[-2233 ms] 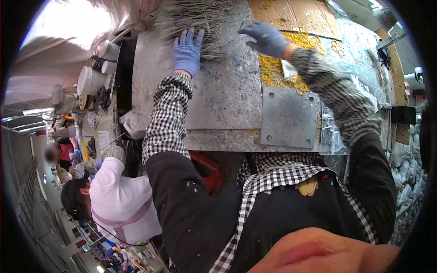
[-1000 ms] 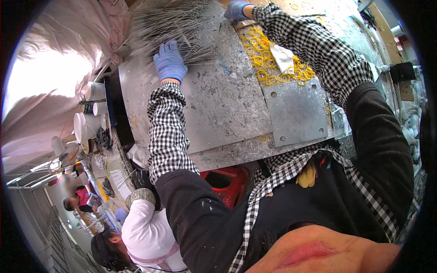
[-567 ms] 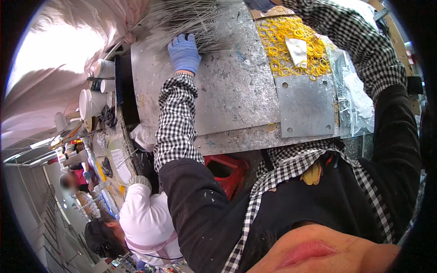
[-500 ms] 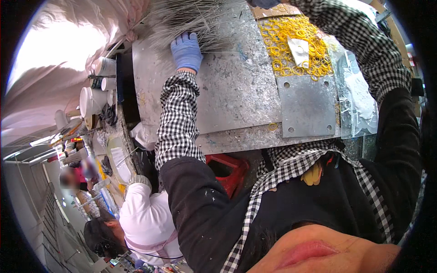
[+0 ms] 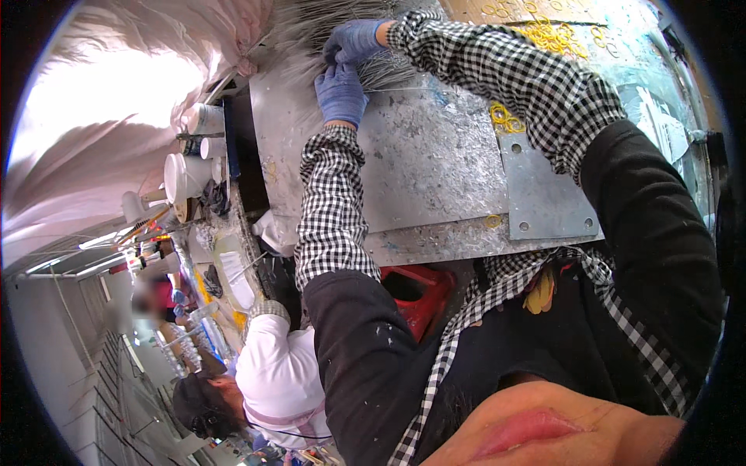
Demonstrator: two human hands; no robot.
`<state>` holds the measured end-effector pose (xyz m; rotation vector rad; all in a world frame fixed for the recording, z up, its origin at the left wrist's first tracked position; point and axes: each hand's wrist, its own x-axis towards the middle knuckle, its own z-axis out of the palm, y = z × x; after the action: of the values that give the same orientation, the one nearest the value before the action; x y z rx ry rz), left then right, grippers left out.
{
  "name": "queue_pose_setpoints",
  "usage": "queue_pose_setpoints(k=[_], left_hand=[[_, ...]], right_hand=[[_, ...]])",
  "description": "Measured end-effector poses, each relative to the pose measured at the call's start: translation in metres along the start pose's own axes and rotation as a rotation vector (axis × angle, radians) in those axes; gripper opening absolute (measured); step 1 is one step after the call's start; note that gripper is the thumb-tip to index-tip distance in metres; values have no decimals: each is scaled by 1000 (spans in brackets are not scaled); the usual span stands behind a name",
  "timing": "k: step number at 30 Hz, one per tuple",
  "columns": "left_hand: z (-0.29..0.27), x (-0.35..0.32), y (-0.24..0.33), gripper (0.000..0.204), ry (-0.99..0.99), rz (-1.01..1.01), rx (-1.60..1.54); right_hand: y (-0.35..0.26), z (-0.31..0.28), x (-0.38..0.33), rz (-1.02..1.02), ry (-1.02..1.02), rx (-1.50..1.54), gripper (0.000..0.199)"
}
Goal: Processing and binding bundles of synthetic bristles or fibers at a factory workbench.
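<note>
A spread pile of thin grey wire-like rods (image 5: 311, 27) lies at the far edge of the metal-topped table (image 5: 435, 155). My left hand (image 5: 342, 97), in a blue glove, is at the near side of the pile with its fingers drawn together on some rods. Just beyond it, my right hand (image 5: 355, 40), gloved in blue too, reaches in from the right. Its fingers curl down over the rods and their tips are hidden. The two hands almost touch. Checked sleeves cover both forearms.
Yellow rings (image 5: 548, 37) lie at the far right, partly behind my right sleeve. Nearer stands a grey metal plate (image 5: 552, 194) with corner holes. A red stool (image 5: 420, 299) sits below the table edge. White buckets (image 5: 186, 177) and a co-worker in white (image 5: 276, 369) are at left.
My right hand has come from the far right, by the yellow rings, to the rods beside my left hand. The left hand stays at the pile, its fingers drawn closer together. The view has shifted slightly.
</note>
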<state>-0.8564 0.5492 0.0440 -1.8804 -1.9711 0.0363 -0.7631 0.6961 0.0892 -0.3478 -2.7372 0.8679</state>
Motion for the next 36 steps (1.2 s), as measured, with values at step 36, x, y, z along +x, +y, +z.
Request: queue_pose_setpoints(k=[36], left_hand=[[-105,-190,66,64,-305,-256,-128]], right_hand=[[-100,138,-21,-554,-112,-463,13]])
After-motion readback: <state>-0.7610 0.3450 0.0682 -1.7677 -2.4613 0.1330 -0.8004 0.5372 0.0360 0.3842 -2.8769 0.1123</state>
